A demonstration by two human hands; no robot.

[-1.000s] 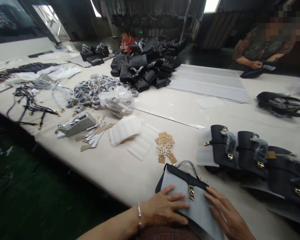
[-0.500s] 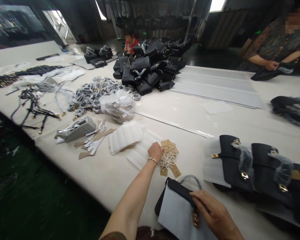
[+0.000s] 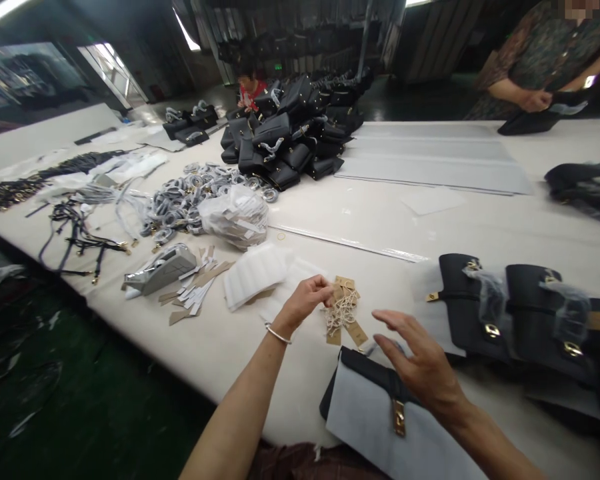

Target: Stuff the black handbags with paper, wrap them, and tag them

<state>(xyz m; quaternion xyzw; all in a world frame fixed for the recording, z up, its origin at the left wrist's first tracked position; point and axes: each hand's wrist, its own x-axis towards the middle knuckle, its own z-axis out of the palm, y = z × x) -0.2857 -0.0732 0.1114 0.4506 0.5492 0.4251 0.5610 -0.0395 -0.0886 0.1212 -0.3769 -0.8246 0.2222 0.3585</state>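
My left hand [image 3: 307,303], a bracelet at its wrist, is closed in a pinch beside a pile of brown hang tags [image 3: 347,310] with pale strings. Whatever it pinches, if anything, is too small to make out. Over a black handbag [image 3: 365,367] near me, my right hand [image 3: 420,357] hangs with thumb and fingers apart, holding nothing. A grey-white sheet [image 3: 357,413] covers the handbag's front, and a gold clasp [image 3: 399,418] shows on it. The handbag's handle is partly hidden behind my right hand.
More black handbags [image 3: 473,313] stand in a row at right. White foam sheets [image 3: 255,270], a tape dispenser [image 3: 163,270] and a plastic bag [image 3: 237,217] lie left of the tags. A heap of handbags [image 3: 285,143] is further back. Across the table, a co-worker [image 3: 545,73] handles a black bag.
My right hand has let go of the handbag's top and risen with its fingers apart. My left hand has lifted slightly from the tags' left edge, its fingers now pinched.
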